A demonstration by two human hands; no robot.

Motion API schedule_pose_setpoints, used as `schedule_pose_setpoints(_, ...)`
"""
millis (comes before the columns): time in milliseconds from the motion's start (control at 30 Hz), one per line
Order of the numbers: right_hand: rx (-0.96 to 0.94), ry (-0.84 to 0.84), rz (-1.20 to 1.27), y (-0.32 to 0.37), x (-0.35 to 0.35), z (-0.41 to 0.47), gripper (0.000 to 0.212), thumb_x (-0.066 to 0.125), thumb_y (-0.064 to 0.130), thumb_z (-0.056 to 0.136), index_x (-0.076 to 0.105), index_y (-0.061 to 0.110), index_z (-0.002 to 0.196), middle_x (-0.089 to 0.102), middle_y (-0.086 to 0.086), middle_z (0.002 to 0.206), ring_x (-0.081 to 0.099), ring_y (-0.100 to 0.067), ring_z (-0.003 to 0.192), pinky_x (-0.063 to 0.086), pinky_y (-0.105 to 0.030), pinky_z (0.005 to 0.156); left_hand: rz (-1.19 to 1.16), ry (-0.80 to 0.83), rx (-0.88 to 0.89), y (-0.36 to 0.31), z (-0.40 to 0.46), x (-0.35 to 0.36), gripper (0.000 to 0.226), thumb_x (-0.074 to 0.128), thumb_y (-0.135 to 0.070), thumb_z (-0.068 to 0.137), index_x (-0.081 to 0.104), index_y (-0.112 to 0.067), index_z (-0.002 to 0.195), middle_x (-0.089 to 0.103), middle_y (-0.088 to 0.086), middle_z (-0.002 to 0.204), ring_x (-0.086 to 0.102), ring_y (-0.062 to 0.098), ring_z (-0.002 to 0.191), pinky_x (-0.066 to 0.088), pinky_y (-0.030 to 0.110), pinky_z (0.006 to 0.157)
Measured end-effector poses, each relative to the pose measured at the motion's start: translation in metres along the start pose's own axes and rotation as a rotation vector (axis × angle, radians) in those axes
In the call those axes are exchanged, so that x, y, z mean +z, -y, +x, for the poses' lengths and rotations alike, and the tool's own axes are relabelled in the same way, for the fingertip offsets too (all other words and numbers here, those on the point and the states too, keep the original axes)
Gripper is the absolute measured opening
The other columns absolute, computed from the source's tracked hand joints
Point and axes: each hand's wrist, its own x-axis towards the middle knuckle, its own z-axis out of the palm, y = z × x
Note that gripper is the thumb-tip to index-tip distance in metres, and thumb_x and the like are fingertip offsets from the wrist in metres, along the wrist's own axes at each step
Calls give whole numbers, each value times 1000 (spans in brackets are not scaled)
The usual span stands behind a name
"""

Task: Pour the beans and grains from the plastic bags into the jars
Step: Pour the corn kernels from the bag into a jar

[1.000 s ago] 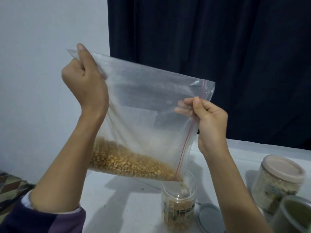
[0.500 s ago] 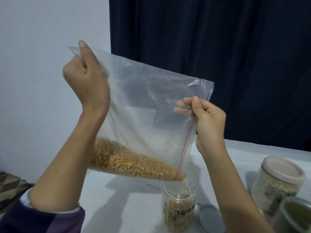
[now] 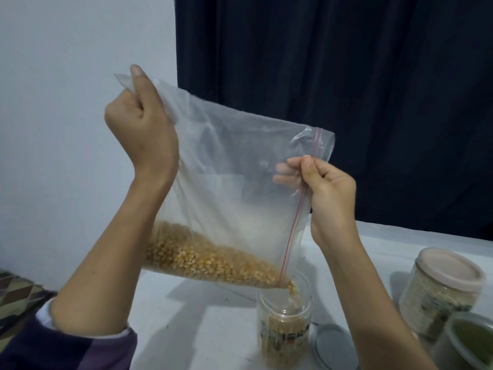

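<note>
A clear zip bag with a red seal strip hangs tilted above the table. Yellow corn kernels lie along its lower edge. My left hand grips the bag's raised back corner. My right hand pinches the bag's mouth edge beside the red strip. The low corner of the mouth sits over an open clear jar, and kernels are falling into it. The jar is partly filled with kernels.
A loose round lid lies on the white table just right of the open jar. A closed jar with a pale lid and a container of green contents stand at the right. A dark curtain hangs behind.
The bag's low corner has settled slightly further over the jar mouth and kernels keep sliding toward it. Both hands hold almost the same places.
</note>
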Motion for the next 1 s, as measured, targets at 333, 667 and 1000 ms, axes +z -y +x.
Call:
schedule_pose_setpoints(333,8,-35,5,2,-1,0,24,49,8,98,68,5,83,74,-1,73,72,-16,67,54,-26,83,-7,3,2,0,-1,-2,53,40,-22,99,17,-22,52,22,-15,34,20,3,38,17,15,46)
schedule_pose_setpoints(667,15,13,15,6,6,-4,25,49,8,98,67,5,82,73,-2,71,72,-17,65,54,-21,76,-2,-21,1,1,1,-9,53,40,-21,99,17,-22,51,22,-15,34,20,3,37,18,14,45)
schedule_pose_setpoints(1000,20,0,10,8,8,-7,24,50,8,98,67,5,82,73,-1,70,71,-16,64,55,-21,75,38,-31,-29,8,3,-18,52,40,-23,99,16,-21,52,21,-14,34,19,4,38,17,16,46)
